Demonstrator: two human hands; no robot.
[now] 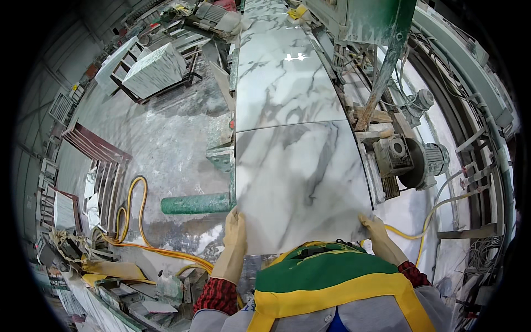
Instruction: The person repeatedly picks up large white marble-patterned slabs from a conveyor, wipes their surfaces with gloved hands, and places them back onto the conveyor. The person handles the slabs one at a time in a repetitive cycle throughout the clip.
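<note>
White grey-veined marble slab (298, 182), green roller (193, 203), yellow hose (135, 221).

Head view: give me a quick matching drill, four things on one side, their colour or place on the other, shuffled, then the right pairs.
Things:
1. near marble slab
2. hose
3. roller
4. motor

Descriptions:
A. green cylinder lying left of the slab
B. yellow, looped on the floor at left
C. white with grey veins, its near edge gripped by the left hand and the right hand
D. grey, mounted on the machine right of the slab

Pairs: 1-C, 2-B, 3-A, 4-D
</note>
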